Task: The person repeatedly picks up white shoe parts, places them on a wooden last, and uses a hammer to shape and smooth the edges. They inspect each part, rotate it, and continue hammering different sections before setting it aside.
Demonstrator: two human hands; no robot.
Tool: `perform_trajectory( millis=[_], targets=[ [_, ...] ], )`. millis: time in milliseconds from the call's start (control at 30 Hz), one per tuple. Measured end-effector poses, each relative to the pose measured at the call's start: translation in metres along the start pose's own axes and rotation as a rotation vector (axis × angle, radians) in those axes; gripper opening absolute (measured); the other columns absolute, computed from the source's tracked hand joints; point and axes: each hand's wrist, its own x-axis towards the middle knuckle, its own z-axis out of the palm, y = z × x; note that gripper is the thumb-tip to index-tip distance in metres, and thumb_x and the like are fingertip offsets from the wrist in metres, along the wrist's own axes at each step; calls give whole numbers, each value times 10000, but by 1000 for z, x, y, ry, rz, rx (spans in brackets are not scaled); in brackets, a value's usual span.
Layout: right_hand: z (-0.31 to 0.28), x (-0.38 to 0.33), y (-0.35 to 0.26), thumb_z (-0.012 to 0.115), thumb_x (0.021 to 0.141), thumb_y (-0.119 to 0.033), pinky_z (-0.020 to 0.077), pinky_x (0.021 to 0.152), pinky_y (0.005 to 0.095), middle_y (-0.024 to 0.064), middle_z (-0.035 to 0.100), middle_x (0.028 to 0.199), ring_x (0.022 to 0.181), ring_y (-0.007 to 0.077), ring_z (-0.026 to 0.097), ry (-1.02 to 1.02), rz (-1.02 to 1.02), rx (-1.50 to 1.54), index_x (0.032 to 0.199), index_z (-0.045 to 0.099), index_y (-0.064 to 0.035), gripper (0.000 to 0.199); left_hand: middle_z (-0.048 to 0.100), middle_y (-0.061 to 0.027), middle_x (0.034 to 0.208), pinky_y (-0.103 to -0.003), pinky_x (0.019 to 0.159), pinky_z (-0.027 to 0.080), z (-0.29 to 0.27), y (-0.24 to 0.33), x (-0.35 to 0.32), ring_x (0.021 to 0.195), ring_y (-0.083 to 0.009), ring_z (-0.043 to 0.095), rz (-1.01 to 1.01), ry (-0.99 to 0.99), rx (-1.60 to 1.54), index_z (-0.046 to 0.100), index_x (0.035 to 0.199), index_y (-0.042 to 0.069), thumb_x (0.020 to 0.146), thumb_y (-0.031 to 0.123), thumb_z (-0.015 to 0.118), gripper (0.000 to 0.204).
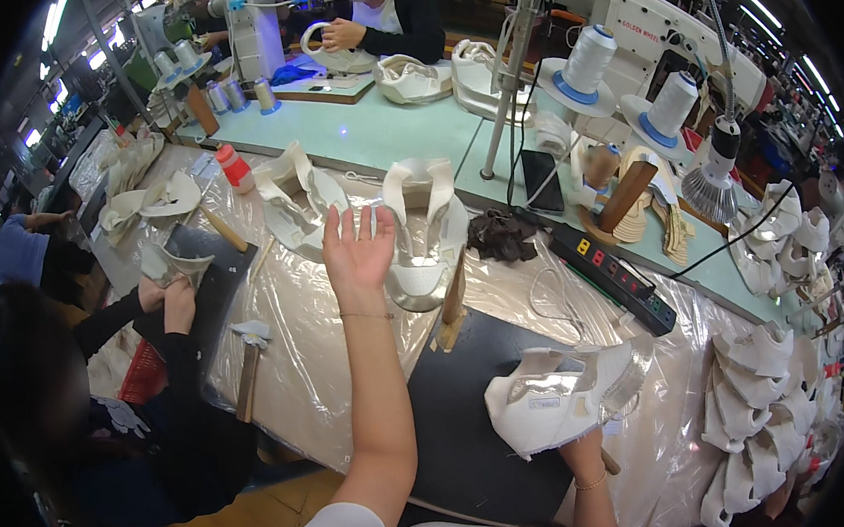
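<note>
The hands are found well apart. The white shoe upper (526, 423) is held at its lower edge by the right hand (582, 456), whose fingers are hidden behind it; it is raised above the right edge of the black board (450, 389), laid at the near edge of the plastic-covered table (302, 370). The left hand (359, 250) is raised with palm upturned and fingers extended, near a second upper (450, 227) placed toward the table's far edge. Piled uppers (760, 406) are noted along the right edge.

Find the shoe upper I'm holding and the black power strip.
Held shoe upper (550, 417), head view: on its white side.
Black power strip (612, 275), head view: midway along its casing.
</note>
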Motion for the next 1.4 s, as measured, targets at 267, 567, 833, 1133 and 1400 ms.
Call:
perform_trajectory(
  millis=[267,567,833,1133,1400],
  targets=[
    [8,-8,9,691,793,-243,466,909,482,141,676,1081,1041,367,614,10,-12,-1,1105,674,-71,357,232,-109,1522,-485,1017,416,0,2,-2,1278,-320,385,-12,7,-68,190,1523,118,828,186,757,899],
    [13,-16,17,683,804,-240,480,887,482,139,680,1068,1024,363,624,-5,-15,-27,1105,670,-71,346,237,-108,1518,-487,1006,422,1,1,-5,1246,-328,404,-36,8,-42,162,1533,127,836,198,742,909],
    [8,-15,11,688,804,-261,487,866,477,133,685,1049,998,365,631,47,-6,-3,1109,670,-76,357,290,-108,1457,-461,993,428,9,-1,-9,1208,-307,417,-17,48,-9,183,1524,103,853,225,726,872],
    [8,-11,11,691,796,-271,463,917,485,133,677,1101,1061,356,613,-9,7,12,1112,675,-72,373,414,-217,1481,-490,993,407,52,4,-68,1238,-372,519,-402,-1577,334,238,1546,91,866,388,718,883],
    [-1,1,0,704,782,-246,456,914,475,132,677,1087,1058,365,603,-26,17,34,1095,684,-79,355,480,-186,1447,-306,815,483,65,-23,-96,1148,-238,589,-533,-1335,1349,278,1530,52,833,310,767,890]
  ],
)
